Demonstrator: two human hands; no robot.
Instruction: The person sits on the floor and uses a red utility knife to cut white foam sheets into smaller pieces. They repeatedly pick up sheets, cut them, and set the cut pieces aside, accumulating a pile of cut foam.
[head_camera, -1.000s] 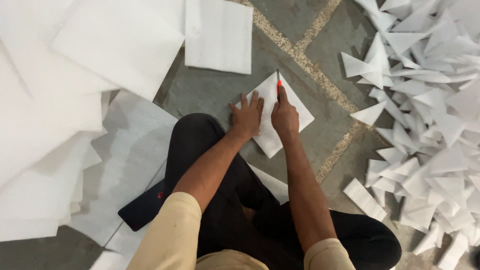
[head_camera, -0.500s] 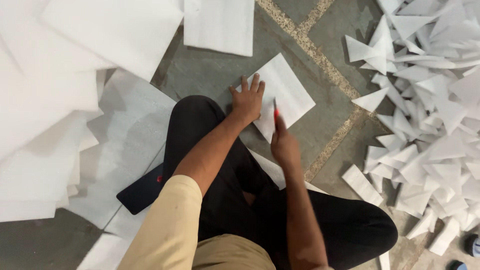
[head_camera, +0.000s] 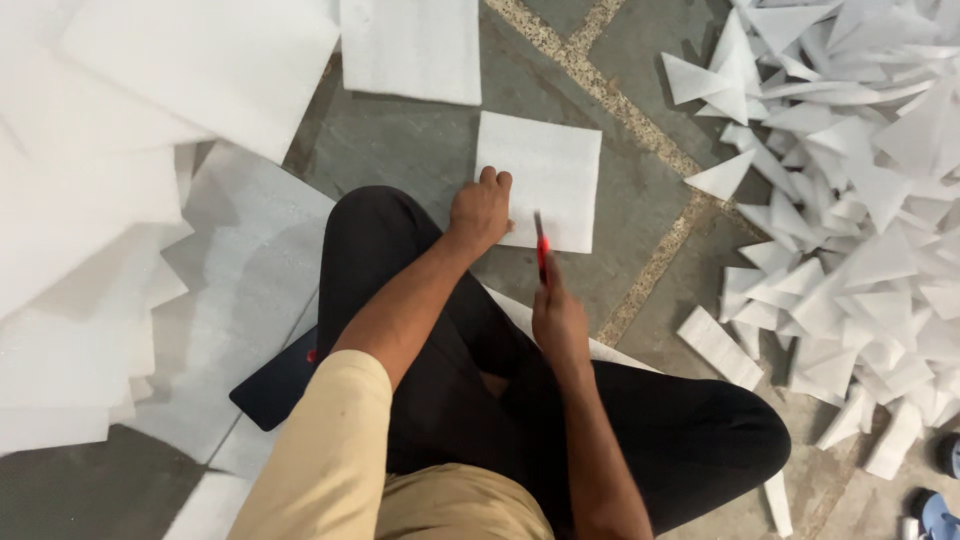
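On floor, centre: I saw the white square foam sheet (head_camera: 540, 190) lying flat on grey stone, just past the person's knee.
Left hand (head_camera: 481, 212): rested on the sheet's near-left edge, fingers curled together and pressing down.
Right hand (head_camera: 558, 322): fist closed around the red-handled cutter (head_camera: 542, 255), blade tip touching or just above the sheet's near edge; couldn't tell which.
Risk 1: blade ran near the left fingers; I judged a slip sideways could nick them.
Risk 2: only one edge was pinned; I reckoned the light foam could skate or tear.
Nearby: pile of white foam triangles (head_camera: 850, 190) to the right, black phone (head_camera: 275, 385) by the thigh.
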